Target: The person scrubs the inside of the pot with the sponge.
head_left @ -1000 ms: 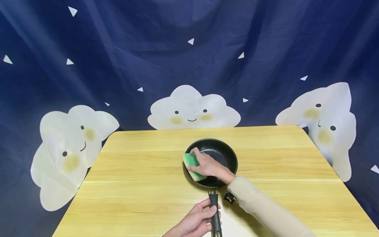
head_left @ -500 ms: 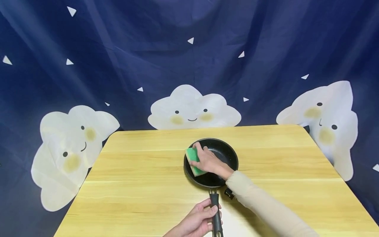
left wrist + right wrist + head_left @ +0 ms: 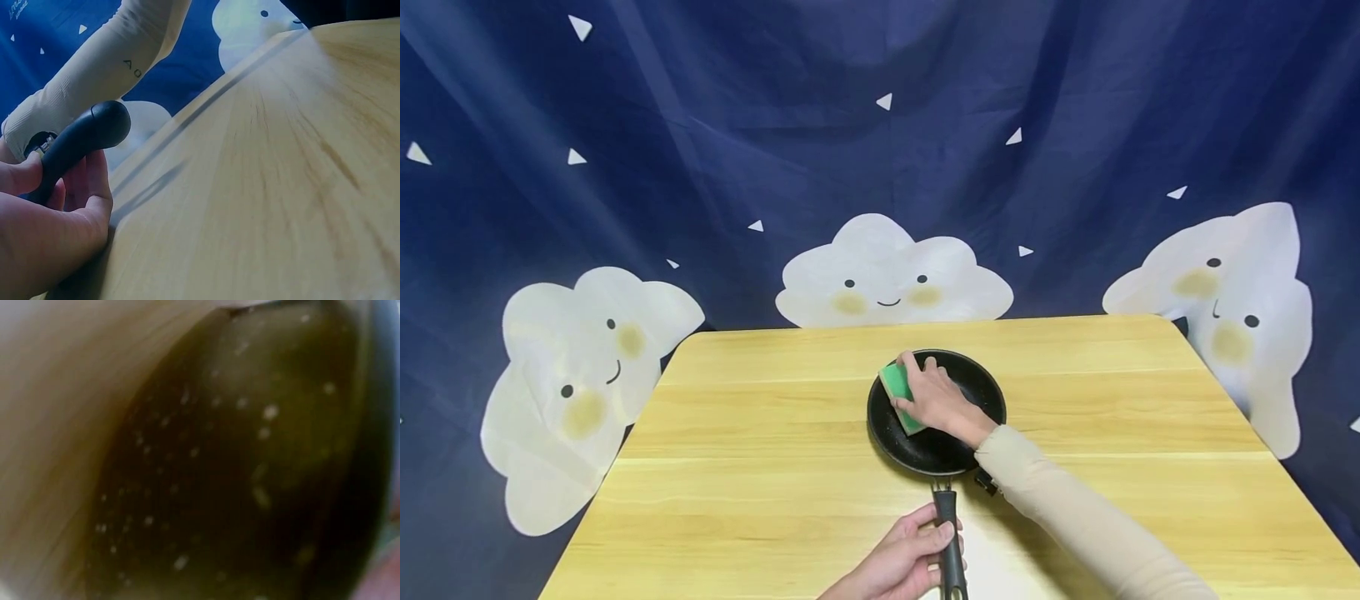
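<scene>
Right now my right hand [image 3: 938,400] pinches the green scouring sponge [image 3: 895,383], long axis slanting toward the near edge of the table [image 3: 737,467], against the left side of the black frying pan [image 3: 917,458], while my left hand [image 3: 904,557], closer to that edge, grips the handle [image 3: 953,570].

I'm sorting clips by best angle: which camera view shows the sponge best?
The head view: the sponge shows its green face and pale edge, partly covered by the right hand. The left wrist view shows none of it; the right wrist view is too blurred to tell.
</scene>
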### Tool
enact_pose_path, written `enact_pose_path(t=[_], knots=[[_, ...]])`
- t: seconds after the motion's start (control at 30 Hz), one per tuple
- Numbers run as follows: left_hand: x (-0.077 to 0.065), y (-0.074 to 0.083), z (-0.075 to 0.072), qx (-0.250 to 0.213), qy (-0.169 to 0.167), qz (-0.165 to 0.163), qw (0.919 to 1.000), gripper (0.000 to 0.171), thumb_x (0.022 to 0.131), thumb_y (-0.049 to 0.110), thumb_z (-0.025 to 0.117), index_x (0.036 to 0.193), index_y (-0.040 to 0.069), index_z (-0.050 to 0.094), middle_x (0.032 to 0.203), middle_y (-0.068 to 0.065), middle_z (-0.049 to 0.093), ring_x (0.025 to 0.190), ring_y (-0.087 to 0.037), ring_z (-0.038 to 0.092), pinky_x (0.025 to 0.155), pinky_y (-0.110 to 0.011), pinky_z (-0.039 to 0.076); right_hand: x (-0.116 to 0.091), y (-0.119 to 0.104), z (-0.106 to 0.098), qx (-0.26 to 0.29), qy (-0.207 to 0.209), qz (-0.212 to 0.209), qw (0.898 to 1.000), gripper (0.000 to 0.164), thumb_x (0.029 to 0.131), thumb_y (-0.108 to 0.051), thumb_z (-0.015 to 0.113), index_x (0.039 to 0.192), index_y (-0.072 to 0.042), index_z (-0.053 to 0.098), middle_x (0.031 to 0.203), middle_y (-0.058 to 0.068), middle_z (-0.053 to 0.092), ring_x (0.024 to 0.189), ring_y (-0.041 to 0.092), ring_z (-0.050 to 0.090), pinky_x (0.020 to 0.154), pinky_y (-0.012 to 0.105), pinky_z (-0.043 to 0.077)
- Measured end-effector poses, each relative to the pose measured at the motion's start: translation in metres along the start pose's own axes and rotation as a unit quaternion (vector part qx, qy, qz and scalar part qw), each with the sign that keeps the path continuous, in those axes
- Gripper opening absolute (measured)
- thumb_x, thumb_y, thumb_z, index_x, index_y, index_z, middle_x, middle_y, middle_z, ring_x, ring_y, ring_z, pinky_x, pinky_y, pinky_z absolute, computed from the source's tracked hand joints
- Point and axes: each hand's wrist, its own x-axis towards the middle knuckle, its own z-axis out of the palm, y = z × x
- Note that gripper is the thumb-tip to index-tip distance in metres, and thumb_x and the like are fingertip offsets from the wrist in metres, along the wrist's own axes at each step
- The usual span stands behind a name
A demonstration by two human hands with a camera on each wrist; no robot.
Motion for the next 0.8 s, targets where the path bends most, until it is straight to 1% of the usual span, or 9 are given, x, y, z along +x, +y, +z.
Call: enact_pose_path(t=[0.27,0.37,0.5,0.6,0.8], knots=[[0.001,0.000,0.000,0.000,-0.001,-0.005,1.0000,0.022,0.108,0.016,0.054,0.128,0.008,0.051,0.102,0.002,0.059,0.091,-0.008,0.059,0.082,-0.026,0.054,-0.001,0.005,-0.002,-0.057,0.027,-0.006,0.998,0.058,0.094,-0.028,0.077,0.139,-0.020,0.042,0.104,0.018,0.046,0.083,0.031,0.048,0.055,0.035,0.046],[0.001,-0.001,0.000,0.001,0.000,-0.004,1.0000,0.021,0.108,0.015,0.053,0.127,0.008,0.051,0.101,0.003,0.060,0.089,-0.008,0.059,0.081,-0.026,0.053,-0.003,0.008,-0.002,-0.077,0.046,-0.012,0.996,0.056,0.093,-0.026,0.079,0.135,-0.019,0.044,0.104,0.019,0.045,0.084,0.033,0.047,0.054,0.036,0.046],[0.001,-0.002,-0.001,0.002,0.001,-0.003,1.0000,0.021,0.108,0.015,0.054,0.127,0.008,0.051,0.101,0.003,0.059,0.089,-0.008,0.059,0.081,-0.026,0.054,-0.005,0.014,-0.002,-0.111,0.066,-0.023,0.991,0.054,0.091,-0.025,0.081,0.132,-0.019,0.046,0.110,0.023,0.047,0.087,0.036,0.049,0.053,0.039,0.048],[0.001,-0.002,0.000,0.003,0.003,-0.002,1.0000,0.023,0.108,0.016,0.054,0.129,0.007,0.050,0.101,0.002,0.058,0.090,-0.008,0.059,0.082,-0.026,0.054,-0.005,0.019,-0.003,-0.143,0.073,-0.030,0.987,0.054,0.090,-0.025,0.082,0.133,-0.022,0.048,0.117,0.025,0.049,0.092,0.038,0.051,0.054,0.041,0.050],[0.000,0.000,0.002,-0.001,0.008,0.001,1.0000,0.024,0.108,0.016,0.054,0.129,0.005,0.051,0.101,0.001,0.057,0.091,-0.009,0.058,0.082,-0.026,0.054,-0.006,0.025,-0.004,-0.178,0.085,-0.035,0.980,0.056,0.086,-0.024,0.085,0.132,-0.024,0.052,0.121,0.025,0.050,0.099,0.041,0.054,0.060,0.050,0.054]])
